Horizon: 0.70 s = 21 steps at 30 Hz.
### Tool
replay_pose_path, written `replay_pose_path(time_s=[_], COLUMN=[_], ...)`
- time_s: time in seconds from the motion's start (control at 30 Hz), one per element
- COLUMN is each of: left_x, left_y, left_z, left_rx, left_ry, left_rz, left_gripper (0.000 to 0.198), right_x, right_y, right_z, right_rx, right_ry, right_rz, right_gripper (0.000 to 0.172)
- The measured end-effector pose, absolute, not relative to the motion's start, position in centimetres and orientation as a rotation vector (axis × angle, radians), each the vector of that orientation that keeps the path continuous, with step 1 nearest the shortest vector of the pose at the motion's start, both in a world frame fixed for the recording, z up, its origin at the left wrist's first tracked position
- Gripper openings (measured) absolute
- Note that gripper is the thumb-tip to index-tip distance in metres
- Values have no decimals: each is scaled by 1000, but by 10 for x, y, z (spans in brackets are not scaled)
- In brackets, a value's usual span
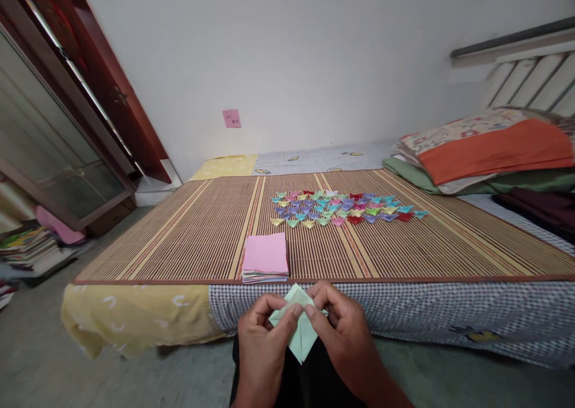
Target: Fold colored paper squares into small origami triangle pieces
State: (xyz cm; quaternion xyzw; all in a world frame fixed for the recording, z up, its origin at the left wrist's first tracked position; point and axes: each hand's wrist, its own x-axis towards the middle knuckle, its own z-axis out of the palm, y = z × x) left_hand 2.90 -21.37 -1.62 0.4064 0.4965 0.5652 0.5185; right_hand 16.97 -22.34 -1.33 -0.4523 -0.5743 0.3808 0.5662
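Observation:
Between my two hands is a pale green sheet of origami paper (302, 340), folded into a diamond with a crease or seam down its lower middle. My left hand (266, 330) pinches its left side, thumb on the front face. On the right side, my right hand (338, 321) pinches it too, its thumb close to the left one. The fingers behind the paper are partly hidden. Just beyond my hands, a stack of square paper (266, 253) with a pink sheet on top lies at the mat's near edge.
Several rows of small folded paper pieces (341, 207) in many colours lie on the striped bamboo mat (179, 234) covering the bed. Folded bedding (494, 150) is piled at the right. A pink note (232, 118) sticks to the wall.

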Motion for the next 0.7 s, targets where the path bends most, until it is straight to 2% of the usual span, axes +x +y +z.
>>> replay_pose_path(time_s=[0.2,0.63,0.7], left_x=[27,27,27], left_y=[-214,-212,-211], left_z=[-14,-19,-17], left_rx=[1064,977,940], left_ry=[1119,1114,1040], left_rz=[1352,1376,1287], left_gripper=[29,33,43], right_x=[174,172,174], right_y=[-222,-222,-221], right_z=[-14,-17,-16], right_rx=[-1060,-1111,-1100], right_ry=[-1351,-1446,-1462], right_rz=[943,792,810], right_gripper=[25,22,20])
